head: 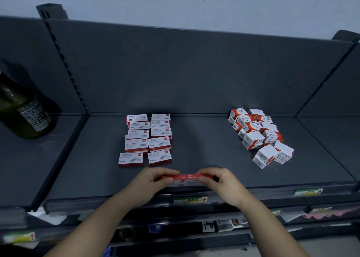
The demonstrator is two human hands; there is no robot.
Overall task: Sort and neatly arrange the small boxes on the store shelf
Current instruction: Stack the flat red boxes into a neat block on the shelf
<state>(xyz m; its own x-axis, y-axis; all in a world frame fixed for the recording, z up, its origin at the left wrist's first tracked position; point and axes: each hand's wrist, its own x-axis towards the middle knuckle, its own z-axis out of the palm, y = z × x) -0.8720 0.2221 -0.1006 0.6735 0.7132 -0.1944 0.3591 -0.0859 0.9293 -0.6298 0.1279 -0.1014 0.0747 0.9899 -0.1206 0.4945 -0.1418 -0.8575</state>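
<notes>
Held item: row of staple boxes, at 6 o'clock on the shelf, just behind the front lip; red long face turned up, white faces below; too blurred to count.
Left hand: at the 9 o'clock end of the row, fingers curled over its top edge and pinching it; nothing else held.
Right hand: mirrored at the 3 o'clock end, fingers bent over the top and gripping the same row.
Reason for the grip: probably squeezing inward from both ends, so loose cartons stay in one straight bar and can be moved together.
Sorted side: staple-box block at 10 o'clock, well apart from the hands; two columns lying flat, "24/6" print upward, some stacked, front pair slightly askew. Likely laid label-up for reading and close together to save room.
Unsorted side: paper-clip boxes at 2 o'clock; a tumbled heap, tilted every way, touching and overlapping; apparently not yet dealt with.
Shapes: flat, oblong staple cartons; squatter, near-cubic paper-clip cartons.
Materials: thin glossy card, red and white, crisp-edged; matte dark grey shelf, seemingly painted metal, smooth enough for sliding.
Backdrop: back panel of the same grey finish, at 12 o'clock.
Elsewhere: dark green glass bottle at 9 o'clock in the neighbouring bay; price label on the front strip at 6 o'clock, just below the hands.
</notes>
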